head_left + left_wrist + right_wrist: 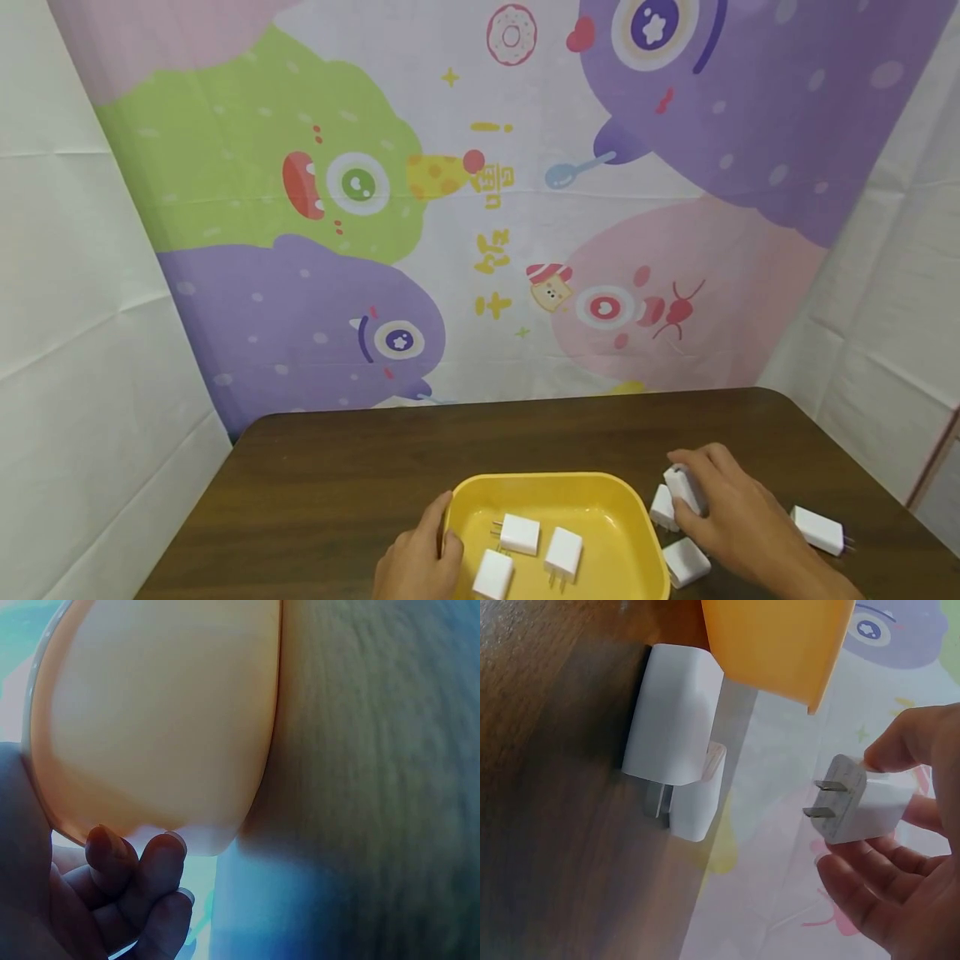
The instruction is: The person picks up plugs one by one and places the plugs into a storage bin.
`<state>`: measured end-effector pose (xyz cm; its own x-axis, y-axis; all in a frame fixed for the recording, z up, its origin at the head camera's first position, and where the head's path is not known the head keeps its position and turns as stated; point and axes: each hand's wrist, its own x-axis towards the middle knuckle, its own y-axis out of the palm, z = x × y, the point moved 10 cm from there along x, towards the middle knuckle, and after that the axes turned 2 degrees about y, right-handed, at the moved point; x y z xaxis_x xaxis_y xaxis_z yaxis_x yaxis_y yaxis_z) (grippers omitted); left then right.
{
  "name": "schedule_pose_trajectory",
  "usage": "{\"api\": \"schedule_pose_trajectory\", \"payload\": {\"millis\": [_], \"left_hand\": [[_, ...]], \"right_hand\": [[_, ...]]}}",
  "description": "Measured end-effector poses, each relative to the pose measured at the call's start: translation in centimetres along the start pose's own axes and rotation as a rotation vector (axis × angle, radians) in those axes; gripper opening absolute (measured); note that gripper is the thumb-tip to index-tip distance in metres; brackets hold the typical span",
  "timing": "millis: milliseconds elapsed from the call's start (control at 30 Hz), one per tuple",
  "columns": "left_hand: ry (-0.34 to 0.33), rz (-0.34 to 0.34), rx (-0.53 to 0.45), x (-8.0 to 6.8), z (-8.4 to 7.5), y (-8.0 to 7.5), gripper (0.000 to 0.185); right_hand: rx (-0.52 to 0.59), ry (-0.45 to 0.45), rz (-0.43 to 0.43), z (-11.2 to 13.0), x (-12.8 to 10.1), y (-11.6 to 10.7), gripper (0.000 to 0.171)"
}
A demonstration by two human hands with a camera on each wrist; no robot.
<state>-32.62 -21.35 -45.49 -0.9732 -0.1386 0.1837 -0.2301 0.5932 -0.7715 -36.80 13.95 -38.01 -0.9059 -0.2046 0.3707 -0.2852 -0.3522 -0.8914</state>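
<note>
Chargers, white two-prong plug adapters, lie about the lower middle of the head view. The right hand [731, 517] pinches one adapter [684, 487] by its flat sides between thumb and fingertips, held just off the brown desk [337, 467] beside the yellow tray [555, 487]; the right wrist view shows its prongs [821, 799] pointing away from the palm. The left hand [420, 558] grips the tray's near left rim, thumb over the edge and fingers [131, 870] curled beneath. Three adapters [520, 533] lie inside the tray. Two more [686, 562] rest on the desk just right of it, and another [817, 530] sits farther right. I judge the adapter light, rigid and smooth-skinned, so the broad flat faces give the surest hold, well clear of the metal prongs.
</note>
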Motion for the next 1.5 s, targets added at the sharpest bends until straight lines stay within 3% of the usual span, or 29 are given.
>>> {"api": "schedule_pose_trajectory", "payload": {"millis": [467, 800, 1067, 1367, 1500], "left_hand": [[-0.012, 0.005, 0.001, 0.0, -0.1, -0.1, 0.049], [-0.013, 0.008, -0.005, -0.1, -0.2, 0.0, 0.049], [-0.024, 0.014, -0.01, -0.1, -0.1, 0.0, 0.05], [-0.027, 0.011, -0.018, -0.2, -0.1, 0.1, 0.05], [-0.025, 0.01, -0.019, -0.1, -0.1, 0.0, 0.05]], "right_hand": [[0.043, -0.229, -0.175, 2.6, -0.3, -2.2, 0.054], [0.107, -0.301, -0.182, 4.1, -0.6, -2.0, 0.051], [0.144, -0.298, -0.143, 4.6, -0.6, -1.7, 0.052], [0.188, -0.358, -0.164, 6.0, -1.0, -1.9, 0.051], [0.218, -0.365, -0.134, 6.5, -1.2, -1.6, 0.049]]}}
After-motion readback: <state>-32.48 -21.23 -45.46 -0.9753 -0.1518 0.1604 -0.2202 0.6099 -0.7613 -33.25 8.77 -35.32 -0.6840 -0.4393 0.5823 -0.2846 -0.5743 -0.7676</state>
